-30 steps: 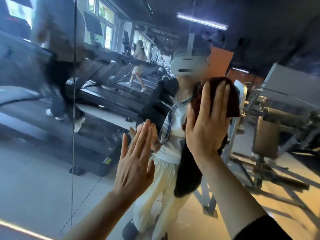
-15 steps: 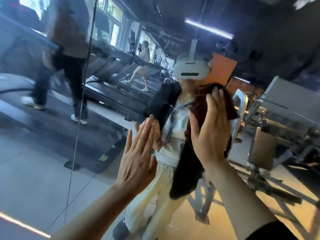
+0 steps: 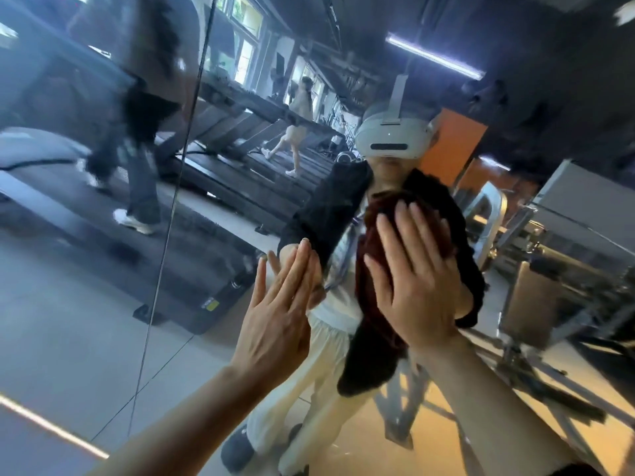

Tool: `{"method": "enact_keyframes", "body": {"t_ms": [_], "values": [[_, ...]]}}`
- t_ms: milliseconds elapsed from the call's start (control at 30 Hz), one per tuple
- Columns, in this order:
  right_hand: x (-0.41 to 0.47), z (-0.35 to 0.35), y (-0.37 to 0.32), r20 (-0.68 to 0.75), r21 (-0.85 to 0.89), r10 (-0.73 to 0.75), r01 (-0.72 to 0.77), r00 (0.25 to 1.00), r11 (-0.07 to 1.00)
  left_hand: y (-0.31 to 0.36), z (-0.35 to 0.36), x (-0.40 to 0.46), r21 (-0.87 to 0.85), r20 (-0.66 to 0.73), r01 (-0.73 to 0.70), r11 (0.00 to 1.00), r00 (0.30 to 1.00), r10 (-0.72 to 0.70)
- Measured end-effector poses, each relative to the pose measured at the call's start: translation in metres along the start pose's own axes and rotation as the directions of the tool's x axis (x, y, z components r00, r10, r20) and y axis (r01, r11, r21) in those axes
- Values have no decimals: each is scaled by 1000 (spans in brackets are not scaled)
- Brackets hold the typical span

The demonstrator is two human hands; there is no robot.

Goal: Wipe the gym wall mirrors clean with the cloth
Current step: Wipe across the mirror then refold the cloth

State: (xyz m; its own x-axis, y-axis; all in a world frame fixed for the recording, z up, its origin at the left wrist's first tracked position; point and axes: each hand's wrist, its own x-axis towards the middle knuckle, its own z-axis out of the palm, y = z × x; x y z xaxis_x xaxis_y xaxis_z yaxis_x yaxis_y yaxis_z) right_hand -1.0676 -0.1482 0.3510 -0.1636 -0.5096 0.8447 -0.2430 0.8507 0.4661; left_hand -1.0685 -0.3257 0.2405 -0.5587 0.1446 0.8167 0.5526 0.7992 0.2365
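Against the mirror [image 3: 86, 304] — right hand [image 3: 417, 280] presses cloth [image 3: 374, 249] (fingers straight).

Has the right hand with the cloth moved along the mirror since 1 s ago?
Cannot tell: the right hand presses the cloth on the mirror, but the camera itself shifted, moving the mirror seam too.

— Where do the hands sit on the large glass wall mirror [image 3: 86, 321]?

— Both lie flat against it, near the middle of the pane. The left hand [image 3: 275, 317] is just left of the right hand [image 3: 415, 280], apart from it.

— And the dark red fluffy cloth [image 3: 374, 242]?

— Between the right hand and the glass, jutting out past its fingertips and thumb side.

— The thin vertical mirror seam [image 3: 171, 214]?

— Well left of both hands.
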Motion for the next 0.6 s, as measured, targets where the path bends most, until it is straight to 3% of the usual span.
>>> {"method": "enact_keyframes", "body": {"t_ms": [67, 133, 233, 300, 433, 500, 533, 600], "values": [[38, 2, 3, -106, 8, 196, -196, 975, 981, 5, 1, 0, 17, -5, 14, 1000, 1000, -14], [56, 11, -4, -119, 15, 221, -221, 968, 975, 6, 3, 0, 28, -7, 20, 999, 1000, -20], [35, 26, -23, -4, 2, 8, -8, 1000, 1000, 1, 3, 1, 33, -17, -3, 999, 1000, 4], [-1, 27, -34, 131, 30, -135, 132, 982, 991, -2, 2, 0, 29, 1, -20, 999, 1000, 20], [-52, 9, -24, 271, 50, -251, 247, 929, 968, -9, -7, -2, 1, 19, -48, 999, 999, 48], [-48, -2, -5, 184, -13, -133, 138, 974, 990, -12, -13, 0, -22, 3, -69, 997, 998, 69], [-36, -6, 5, 90, -47, 6, -2, 996, 999, -11, -15, 1, -31, -9, -70, 997, 998, 69], [-5, -13, 15, -93, -50, 318, -323, 944, 945, -4, -19, 7, -49, -19, -52, 997, 998, 52]]}}
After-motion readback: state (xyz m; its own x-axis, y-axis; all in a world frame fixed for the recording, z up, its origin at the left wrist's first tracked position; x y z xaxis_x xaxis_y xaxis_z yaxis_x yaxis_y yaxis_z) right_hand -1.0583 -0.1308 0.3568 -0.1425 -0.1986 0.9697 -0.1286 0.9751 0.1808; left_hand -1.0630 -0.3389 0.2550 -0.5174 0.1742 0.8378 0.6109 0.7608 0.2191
